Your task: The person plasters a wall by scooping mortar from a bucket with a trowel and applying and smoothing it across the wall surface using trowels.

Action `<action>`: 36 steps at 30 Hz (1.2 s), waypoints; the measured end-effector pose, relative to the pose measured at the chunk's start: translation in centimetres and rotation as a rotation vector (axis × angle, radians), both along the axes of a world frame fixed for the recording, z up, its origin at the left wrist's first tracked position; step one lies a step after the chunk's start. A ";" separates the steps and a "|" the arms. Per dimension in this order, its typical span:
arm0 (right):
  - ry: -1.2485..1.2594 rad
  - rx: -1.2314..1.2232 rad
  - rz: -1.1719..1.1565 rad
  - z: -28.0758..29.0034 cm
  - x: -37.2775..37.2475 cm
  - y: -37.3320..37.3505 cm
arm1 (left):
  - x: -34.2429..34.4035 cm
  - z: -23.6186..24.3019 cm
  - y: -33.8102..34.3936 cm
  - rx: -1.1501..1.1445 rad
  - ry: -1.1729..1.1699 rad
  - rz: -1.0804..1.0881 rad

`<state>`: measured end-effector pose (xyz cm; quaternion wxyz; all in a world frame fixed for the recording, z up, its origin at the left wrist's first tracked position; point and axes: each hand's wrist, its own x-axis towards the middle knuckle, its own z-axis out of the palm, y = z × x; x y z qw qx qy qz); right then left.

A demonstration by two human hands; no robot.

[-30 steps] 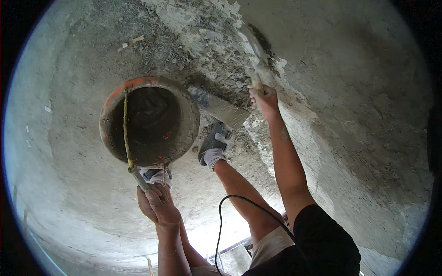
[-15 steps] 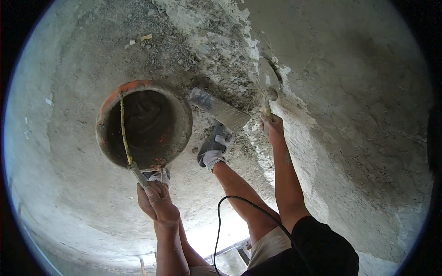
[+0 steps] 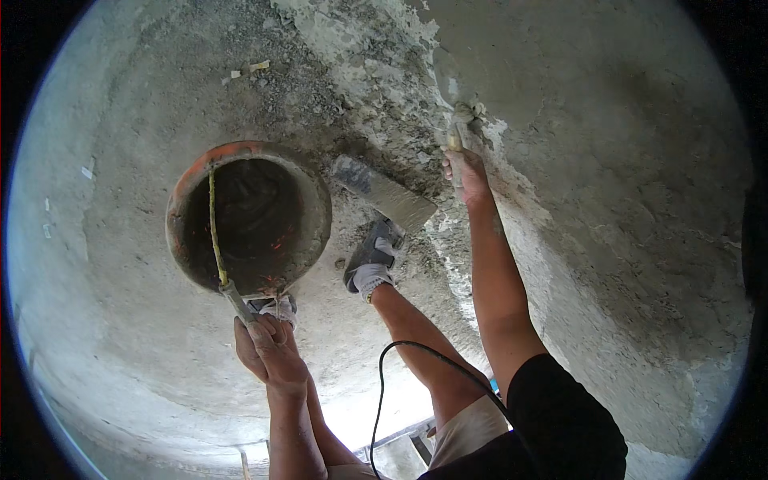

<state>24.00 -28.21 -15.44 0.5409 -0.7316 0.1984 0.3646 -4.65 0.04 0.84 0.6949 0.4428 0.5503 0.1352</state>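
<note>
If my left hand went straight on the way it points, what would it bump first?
Probably the bucket, whose handle the left hand holds. How high the hand is isn't clear, so it might pass above instead.

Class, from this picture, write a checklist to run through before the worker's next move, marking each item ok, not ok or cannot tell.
1. Left hand gripping the bucket handle: ok, fingers closed around its lower end.
2. Right hand holding the trowel: ok, by its grip.
3. Grey mix inside the bucket: ok.
4. Trowel blade touching the wall: cannot tell from this angle.
5. Floor free of loose rubble: not ok, bits lie beyond the bucket.
6. Cable off both hands: ok.
</note>
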 end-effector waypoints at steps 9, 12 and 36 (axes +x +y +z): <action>0.095 -0.062 -0.074 -1.5 -3.2 -3.9 | -0.6 -0.5 -0.6 0.034 -0.019 -0.057; 0.065 -0.099 -0.021 0.4 -4.9 -3.5 | -0.8 -0.8 -0.2 0.117 0.001 -0.157; -0.024 -0.367 -0.039 7.4 -10.3 -5.6 | -1.1 -1.5 0.3 0.132 0.016 -0.132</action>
